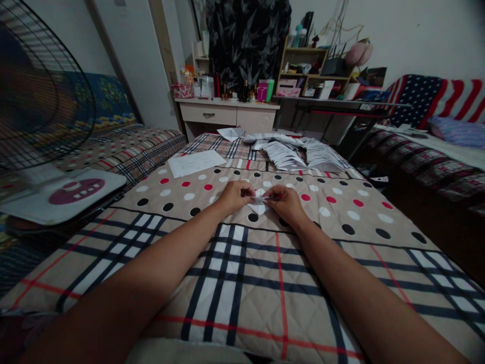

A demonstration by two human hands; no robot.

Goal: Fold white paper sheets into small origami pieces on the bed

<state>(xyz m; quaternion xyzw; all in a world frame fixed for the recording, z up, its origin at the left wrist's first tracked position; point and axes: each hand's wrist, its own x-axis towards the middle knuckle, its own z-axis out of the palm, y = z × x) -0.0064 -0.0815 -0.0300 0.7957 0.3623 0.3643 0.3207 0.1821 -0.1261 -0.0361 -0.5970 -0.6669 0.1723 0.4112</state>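
Observation:
A small folded piece of white paper [259, 208] is between my two hands, just above the spotted part of the bed cover. My left hand [235, 196] pinches its left side with thumb and fingertips. On the opposite side, my right hand [285, 203] grips the paper the same way. The fingers cover part of the folds. Beyond my hands lie rows of folded white papers [286, 155], stacked overlapping. A flat white sheet [197, 163] with faint writing rests to the left of them.
The patterned bed cover [212, 303] spreads under my arms. A fan [56, 187] stands close on the left. Behind the bed are a white dresser [220, 114] with bottles and a desk with a shelf [303, 68]. Another bed [424, 151] is at the right.

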